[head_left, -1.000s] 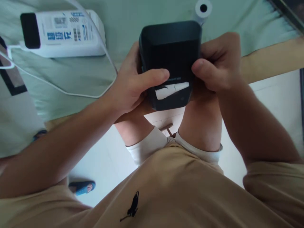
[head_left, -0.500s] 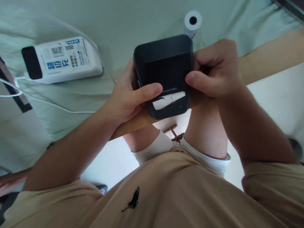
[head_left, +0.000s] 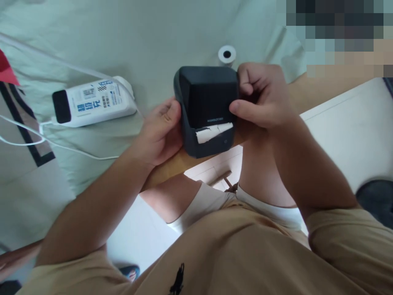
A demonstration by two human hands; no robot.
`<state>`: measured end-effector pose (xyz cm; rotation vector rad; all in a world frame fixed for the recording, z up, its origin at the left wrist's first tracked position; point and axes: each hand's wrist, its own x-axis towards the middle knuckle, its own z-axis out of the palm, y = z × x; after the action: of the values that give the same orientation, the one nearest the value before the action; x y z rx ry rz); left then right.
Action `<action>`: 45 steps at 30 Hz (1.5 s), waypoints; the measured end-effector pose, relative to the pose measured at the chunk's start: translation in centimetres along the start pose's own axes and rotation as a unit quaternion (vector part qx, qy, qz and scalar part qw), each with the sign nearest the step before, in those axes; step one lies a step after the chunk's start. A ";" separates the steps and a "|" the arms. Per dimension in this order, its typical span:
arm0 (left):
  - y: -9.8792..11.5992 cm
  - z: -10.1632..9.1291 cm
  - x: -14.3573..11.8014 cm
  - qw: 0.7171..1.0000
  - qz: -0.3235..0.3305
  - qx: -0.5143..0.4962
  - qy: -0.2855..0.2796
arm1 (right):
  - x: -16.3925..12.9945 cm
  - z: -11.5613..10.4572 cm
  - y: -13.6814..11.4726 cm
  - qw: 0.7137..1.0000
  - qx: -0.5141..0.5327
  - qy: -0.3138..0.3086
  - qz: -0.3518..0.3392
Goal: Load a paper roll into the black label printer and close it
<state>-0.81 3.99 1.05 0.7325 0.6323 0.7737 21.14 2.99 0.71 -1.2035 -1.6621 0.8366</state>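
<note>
Hands (head_left: pixel 159 131) gripping black printer (head_left: pixel 208 102), torn white paper (head_left: pixel 213 132) protruding

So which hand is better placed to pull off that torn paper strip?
Probably the right hand: its thumb lies just beside the paper strip on the black printer. The left hand braces the printer's other side.

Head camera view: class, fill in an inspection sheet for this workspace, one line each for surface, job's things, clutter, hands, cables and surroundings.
Surface: pale green cloth over a wooden edge.
Job's things: dark box-shaped printer with torn white paper strip in its slot.
Clutter: white paper roll behind the printer; white power bank to its left.
Hands: left hand against the printer's left side; right hand grips its right side, thumb on the front.
Cables: white cable from the power bank.
Surroundings: white floor; blurred patch top right.
</note>
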 end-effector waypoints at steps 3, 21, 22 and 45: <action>-0.4 0.1 0.2 1.000 -0.020 -0.009 0.023 | -0.2 -0.2 0.2 0.999 0.026 -0.012 -0.019; -0.4 0.5 0.6 0.993 -0.016 -0.053 0.104 | -1.0 0.0 1.3 0.997 0.027 -0.001 -0.067; -0.3 0.6 0.6 0.993 -0.024 -0.057 0.099 | -0.9 0.1 1.0 0.995 0.026 0.020 -0.092; -0.4 -0.6 0.1 1.000 -0.020 0.006 -0.005 | 1.3 0.1 -7.0 0.836 -0.526 -0.153 0.032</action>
<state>-1.03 4.12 0.33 0.7324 0.6419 0.7306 18.41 2.14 7.29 -1.9137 -2.4804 0.0575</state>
